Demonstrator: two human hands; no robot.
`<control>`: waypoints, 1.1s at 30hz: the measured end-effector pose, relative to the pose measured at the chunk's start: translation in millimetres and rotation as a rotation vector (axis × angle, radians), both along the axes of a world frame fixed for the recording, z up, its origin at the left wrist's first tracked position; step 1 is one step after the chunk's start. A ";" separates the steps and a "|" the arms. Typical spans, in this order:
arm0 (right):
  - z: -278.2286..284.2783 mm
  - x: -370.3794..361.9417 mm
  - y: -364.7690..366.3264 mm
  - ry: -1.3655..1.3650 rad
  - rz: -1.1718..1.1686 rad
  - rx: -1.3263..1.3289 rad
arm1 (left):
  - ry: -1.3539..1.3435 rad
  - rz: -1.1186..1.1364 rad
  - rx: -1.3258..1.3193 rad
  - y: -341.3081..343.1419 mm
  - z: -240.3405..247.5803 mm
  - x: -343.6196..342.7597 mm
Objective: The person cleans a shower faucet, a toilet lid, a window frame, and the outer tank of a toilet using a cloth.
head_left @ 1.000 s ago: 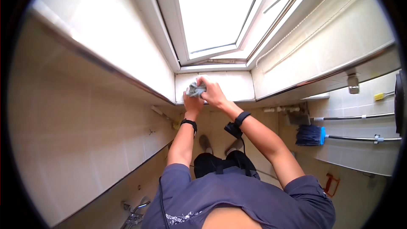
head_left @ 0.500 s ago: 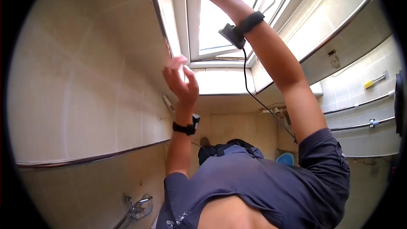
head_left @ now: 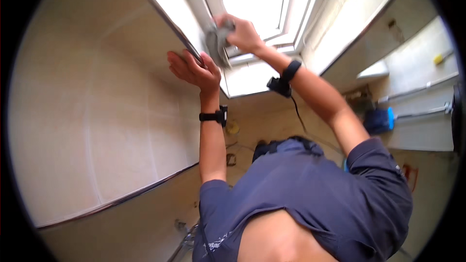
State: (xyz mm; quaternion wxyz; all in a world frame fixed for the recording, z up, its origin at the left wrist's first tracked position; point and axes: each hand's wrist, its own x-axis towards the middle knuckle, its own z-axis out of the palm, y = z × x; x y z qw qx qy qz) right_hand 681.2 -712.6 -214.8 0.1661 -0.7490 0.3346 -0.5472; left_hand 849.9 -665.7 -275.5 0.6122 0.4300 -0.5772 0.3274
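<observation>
The tiled wall [head_left: 97,116] filled my nine o'clock; the window frame [head_left: 204,0] ran long from eleven toward five. My left hand [head_left: 194,70] lay open, flat on its metal edge [head_left: 182,36]. My right hand [head_left: 242,31], nearer the frame, clenched the grey cloth [head_left: 216,43], bunched at one o'clock of my left; its folds hid the fingertips.

Two hands [head_left: 194,70], one grey cloth [head_left: 217,43], two wristbands [head_left: 213,116].

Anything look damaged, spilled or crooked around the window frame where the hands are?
Nothing stands out. The right hand presses a grey cloth on the window frame; the left hand rests against the tiled wall's corner edge. No cracks or spills show.
</observation>
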 end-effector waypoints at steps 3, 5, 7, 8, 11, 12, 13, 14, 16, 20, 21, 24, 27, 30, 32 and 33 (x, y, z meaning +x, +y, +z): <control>80.6 21.8 6.8 -0.153 0.016 -0.048 | -0.020 -0.089 -0.012 -5.6 -4.0 -1.6; 117.1 37.8 0.7 -0.199 0.034 -0.176 | -0.062 -0.134 -0.023 -6.9 0.9 0.2; 144.7 75.5 19.1 -0.298 0.009 -0.317 | -0.098 -0.108 -0.035 -3.1 2.5 12.2; 149.6 79.1 17.8 -0.328 -0.008 -0.402 | -0.111 -0.101 -0.025 -3.8 2.9 11.5; 92.5 85.7 10.6 -0.467 0.062 -0.268 | -0.093 -0.110 0.033 0.4 -6.5 21.9; 66.5 78.1 8.5 -0.445 0.050 -0.209 | -0.097 -0.123 0.027 0.5 -8.6 17.1; 41.2 68.5 6.3 -0.379 0.046 -0.168 | -0.101 -0.129 0.022 -0.5 -8.6 15.2; 14.3 52.7 5.1 -0.309 0.026 -0.128 | -0.103 -0.153 0.018 -2.7 -7.7 8.6; -36.4 30.0 4.1 -0.158 0.004 0.071 | -0.104 -0.178 -0.002 -4.8 -3.5 4.2; -175.1 13.2 -3.1 0.084 -0.118 0.170 | -0.101 -0.178 -0.025 -8.0 1.7 2.5; -204.0 19.2 3.9 0.135 -0.137 0.341 | -0.120 -0.162 -0.018 -6.1 2.3 6.5; -279.5 23.4 25.5 0.125 -0.222 0.414 | -0.147 -0.170 -0.026 -9.3 3.8 1.4; -292.4 31.2 52.5 0.202 -0.256 0.359 | -0.135 -0.140 -0.006 -7.5 -2.8 2.6; -289.3 15.0 77.8 0.321 -0.044 0.199 | -0.140 -0.115 0.010 -2.4 1.8 17.6; -294.3 -20.8 86.0 0.469 0.031 0.141 | -0.101 -0.156 0.024 -9.4 -6.7 8.9; -293.2 -30.1 92.2 0.467 0.033 0.114 | -0.101 -0.147 0.022 -7.2 -3.7 8.9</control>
